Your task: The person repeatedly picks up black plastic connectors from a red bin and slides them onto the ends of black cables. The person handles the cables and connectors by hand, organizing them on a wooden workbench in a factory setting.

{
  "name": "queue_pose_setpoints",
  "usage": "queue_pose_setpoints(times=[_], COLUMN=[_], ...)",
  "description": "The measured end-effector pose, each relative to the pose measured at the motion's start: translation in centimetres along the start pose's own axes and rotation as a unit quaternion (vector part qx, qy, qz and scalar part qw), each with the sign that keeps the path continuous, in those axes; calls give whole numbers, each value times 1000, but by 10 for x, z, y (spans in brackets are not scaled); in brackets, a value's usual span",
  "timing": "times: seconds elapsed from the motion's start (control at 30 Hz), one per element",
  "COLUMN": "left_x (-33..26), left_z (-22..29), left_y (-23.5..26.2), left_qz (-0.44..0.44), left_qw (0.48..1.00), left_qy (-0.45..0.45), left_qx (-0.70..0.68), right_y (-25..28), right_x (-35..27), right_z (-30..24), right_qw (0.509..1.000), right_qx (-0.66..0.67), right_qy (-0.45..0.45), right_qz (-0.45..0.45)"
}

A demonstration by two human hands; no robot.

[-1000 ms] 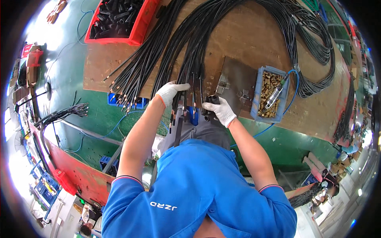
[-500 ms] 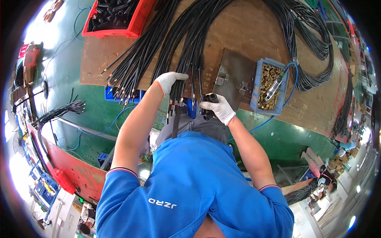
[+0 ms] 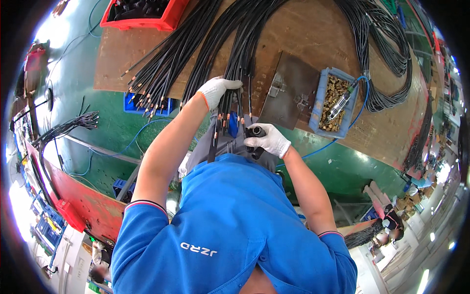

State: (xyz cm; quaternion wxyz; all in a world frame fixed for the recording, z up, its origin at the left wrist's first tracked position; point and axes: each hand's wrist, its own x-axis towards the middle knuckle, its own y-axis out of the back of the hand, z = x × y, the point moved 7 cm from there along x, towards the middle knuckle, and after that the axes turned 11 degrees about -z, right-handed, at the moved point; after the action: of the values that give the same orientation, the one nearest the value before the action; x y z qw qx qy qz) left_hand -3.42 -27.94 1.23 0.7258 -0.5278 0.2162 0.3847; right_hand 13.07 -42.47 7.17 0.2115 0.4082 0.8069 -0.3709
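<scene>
1. Our left hand (image 3: pixel 219 91) is curled around black cables (image 3: pixel 243 51), whose long axis runs off the tabletop (image 3: pixel 303 32) toward us.
2. Our right hand (image 3: pixel 271 141) clasps black tubes (image 3: pixel 258 131), just right of the cables' copper ends (image 3: pixel 243 120) and nearer them than our left.

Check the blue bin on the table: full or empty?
Not empty: brass-coloured parts spread across the blue bin, a tool lying on top. Depth unclear.
</scene>
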Motion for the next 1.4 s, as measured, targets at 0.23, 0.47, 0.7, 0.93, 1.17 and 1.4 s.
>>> queue_pose_setpoints(times=[0.23,0.47,0.7,0.93,1.17,1.4], left_x=[-1,-9,-15,-24,-40,-24], left_z=[2,3,10,16,35,17], left_y=[1,-6,-8,-2,17,12], left_qz=[14,25,16,58,51,-31], left_qw=[1000,1000,1000,997,996,995], left_qy=[-22,-7,-8,-42,-35,-45], left_qx=[5,9,22,37,64,-80], right_y=[-8,-5,-1,33,108,82], right_x=[-6,0,37,76,139,103], right_z=[-3,-5,-17,-81,-131,-151], right_qw=[999,990,992,988,967,978], right_qx=[-34,128,109,-30,-68,79], right_qy=[-8,-23,-32,-23,32,25], right_qz=[-5,52,54,149,244,190])
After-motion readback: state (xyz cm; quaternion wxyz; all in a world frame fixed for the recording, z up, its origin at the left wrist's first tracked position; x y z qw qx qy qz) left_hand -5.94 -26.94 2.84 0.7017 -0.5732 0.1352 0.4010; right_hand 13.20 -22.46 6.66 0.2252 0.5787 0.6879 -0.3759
